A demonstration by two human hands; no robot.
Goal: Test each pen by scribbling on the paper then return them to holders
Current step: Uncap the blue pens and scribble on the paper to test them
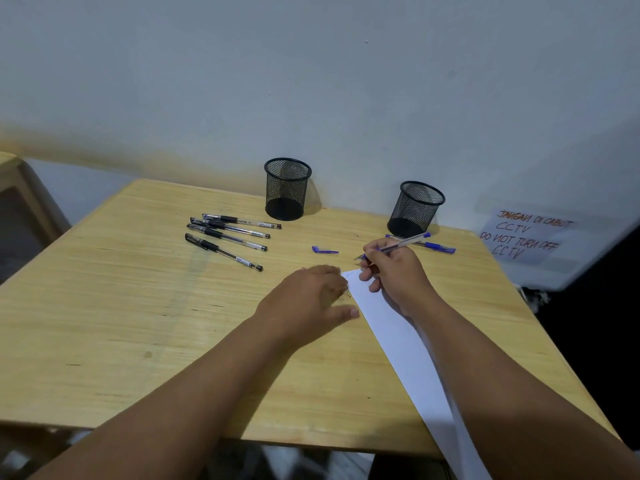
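Head view. Wooden table (pixel 145 306) set against a pale wall (pixel 311 81).

Right hand (pixel 394 271), about 3 o'clock of frame centre: fingers curled round an uncapped blue pen (pixel 398 246), a writing grip. Pen tip points toward 9 o'clock and sits just past the far corner of the paper (pixel 391 327); whether it touches the table cannot be told. The pen's back end points toward 2 o'clock.

Left hand (pixel 308 299), near frame centre: fingers straight and relaxed, lying flat at the paper's left edge, thumb tip touching the sheet. Dark scribbles show on the paper at this hand's fingertips, partly hidden.

Paper: a white strip running from the hands toward 5 o'clock, past the near table edge; the right forearm lies over much of it.

Blue cap (pixel 323 250): loose on the table at 12 o'clock of the left hand, apart from everything.

Four black pens (pixel 228 237): capped, lying side by side at 10 o'clock of the left hand, well apart from it.

Left holder (pixel 287 188), black mesh, upright at the wall, 12 o'clock. Right holder (pixel 415 209), same kind, at 1 o'clock. No pen visible in either.

Another blue pen (pixel 436 245) lies on the table just in front of the right holder, behind the right hand.

Handwritten sign (pixel 526 237) on the wall at 3 o'clock: "DO NOT TURN OFF CCTV".
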